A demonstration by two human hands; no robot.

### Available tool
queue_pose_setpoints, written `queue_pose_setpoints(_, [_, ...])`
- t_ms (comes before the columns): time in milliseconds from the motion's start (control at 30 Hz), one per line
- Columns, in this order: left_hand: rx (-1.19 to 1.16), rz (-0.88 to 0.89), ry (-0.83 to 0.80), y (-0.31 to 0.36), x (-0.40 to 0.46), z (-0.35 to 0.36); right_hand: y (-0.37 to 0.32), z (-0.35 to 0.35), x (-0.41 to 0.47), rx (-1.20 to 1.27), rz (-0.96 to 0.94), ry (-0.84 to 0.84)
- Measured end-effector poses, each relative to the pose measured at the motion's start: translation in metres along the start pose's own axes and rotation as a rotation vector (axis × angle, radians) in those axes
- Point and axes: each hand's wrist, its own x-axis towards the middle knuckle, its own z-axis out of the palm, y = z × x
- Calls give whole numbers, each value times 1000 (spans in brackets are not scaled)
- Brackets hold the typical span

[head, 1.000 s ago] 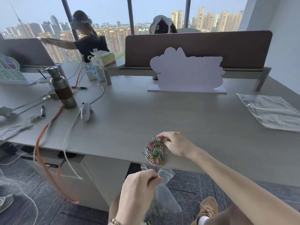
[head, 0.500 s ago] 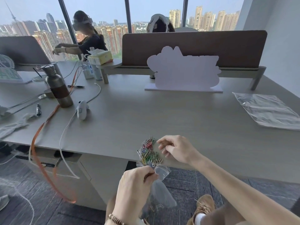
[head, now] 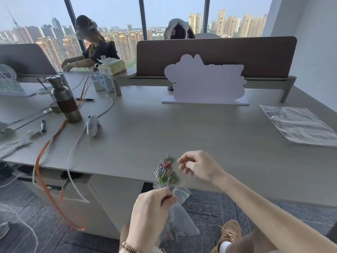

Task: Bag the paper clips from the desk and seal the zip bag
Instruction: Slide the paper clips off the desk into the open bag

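Right hand [head: 197, 168], fingers curled, holding nothing I can see, sits just right of the multicoloured paper-clip pile [head: 166, 171] at the grey desk's [head: 200, 128] near edge; left hand [head: 152, 207] pinches the clear zip bag [head: 179, 216] open just below.

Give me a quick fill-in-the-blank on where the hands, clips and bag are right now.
1. The pile of multicoloured paper clips lies at the near ____ of the grey desk.
2. The clear plastic zip bag is pinched at its mouth by the ____ hand.
3. The right hand is just to the ____ of the clip pile.
4. The zip bag hangs ____ the desk's level.

Missing words: edge; left; right; below
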Motion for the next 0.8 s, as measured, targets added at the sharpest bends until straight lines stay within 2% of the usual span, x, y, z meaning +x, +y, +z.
queue_pose_setpoints(100, [1,-3,1,0,-1,0,6,-4,21,-169,32,78])
queue_pose_setpoints(200, [-1,-2,9,0,-1,0,1,-1,32,-213,61,50])
queue_pose_setpoints(400, [-4,13,13,-4,-2,-1,-11,15,15,-48,63,-91])
queue_pose_setpoints(633, [-8,17,11,-4,-1,-1,-12,22,2,255,176,-275])
queue_pose_setpoints(800, [10,9,10,-5,-2,0,-6,11,22,91,57,-34])
